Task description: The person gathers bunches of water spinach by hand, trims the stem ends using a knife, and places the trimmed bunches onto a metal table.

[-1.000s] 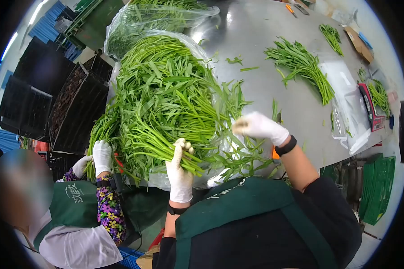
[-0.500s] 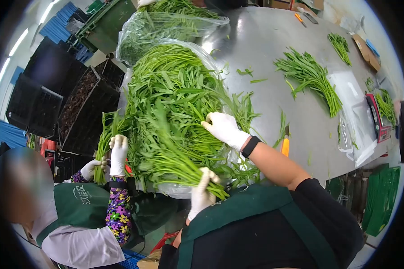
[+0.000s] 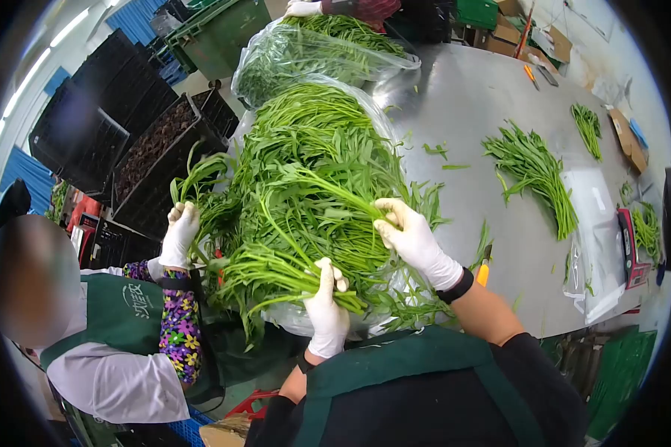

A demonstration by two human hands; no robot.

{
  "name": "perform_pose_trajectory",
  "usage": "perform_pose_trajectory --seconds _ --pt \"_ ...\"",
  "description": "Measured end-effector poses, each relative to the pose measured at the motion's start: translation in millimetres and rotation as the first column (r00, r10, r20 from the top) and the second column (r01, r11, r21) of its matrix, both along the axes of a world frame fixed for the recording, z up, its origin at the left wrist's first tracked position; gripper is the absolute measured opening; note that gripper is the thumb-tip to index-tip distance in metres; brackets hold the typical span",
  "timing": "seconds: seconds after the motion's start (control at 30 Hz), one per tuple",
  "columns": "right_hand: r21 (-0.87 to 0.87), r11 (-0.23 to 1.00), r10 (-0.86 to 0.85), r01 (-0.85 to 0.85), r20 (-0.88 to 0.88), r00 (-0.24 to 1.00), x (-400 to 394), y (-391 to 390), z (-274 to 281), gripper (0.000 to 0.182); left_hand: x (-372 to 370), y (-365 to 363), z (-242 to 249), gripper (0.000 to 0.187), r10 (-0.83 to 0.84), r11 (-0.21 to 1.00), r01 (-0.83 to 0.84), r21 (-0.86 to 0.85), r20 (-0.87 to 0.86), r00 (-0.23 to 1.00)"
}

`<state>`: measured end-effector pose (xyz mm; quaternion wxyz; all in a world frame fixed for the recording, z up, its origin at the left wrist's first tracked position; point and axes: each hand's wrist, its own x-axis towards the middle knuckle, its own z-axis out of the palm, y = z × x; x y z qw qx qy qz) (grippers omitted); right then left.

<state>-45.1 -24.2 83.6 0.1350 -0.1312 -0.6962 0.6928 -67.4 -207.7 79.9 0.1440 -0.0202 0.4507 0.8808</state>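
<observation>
White gloves cover both of my hands. My left hand [image 3: 326,309] is closed round the stems of a bunch of leafy greens [image 3: 268,274] near the table's front edge. Up and to the right, my right hand [image 3: 410,237] pinches a smaller bundle of stems [image 3: 335,191], whose leaves point left over the pile. Beneath both lies a large heap of greens [image 3: 313,127] in a clear plastic bag. A knife with an orange handle [image 3: 483,275] rests on the metal table just right of my right wrist.
A co-worker's gloved hand [image 3: 179,232] holds greens at the left; another person's hand [image 3: 303,9] is at the far bag. On the metal table [image 3: 470,89] lie a bunch of greens [image 3: 533,175], plastic bags [image 3: 593,231] and a red scale [image 3: 634,253]. Black crates [image 3: 74,149] stand left.
My right hand has lifted from the heap with a few stems. My left hand's bunch has shifted slightly left and lower. The co-worker's hand has moved left, and the whole view has shifted.
</observation>
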Motion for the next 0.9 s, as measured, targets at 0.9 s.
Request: perform_pose_trajectory --seconds 0.9 --pt "0.711 0.666 -0.029 -0.227 0.329 0.944 66.8 -20.7 -55.7 0.022 -41.2 -13.1 -8.1 0.016 -0.069 0.997 0.073 -0.026 0.149 0.986"
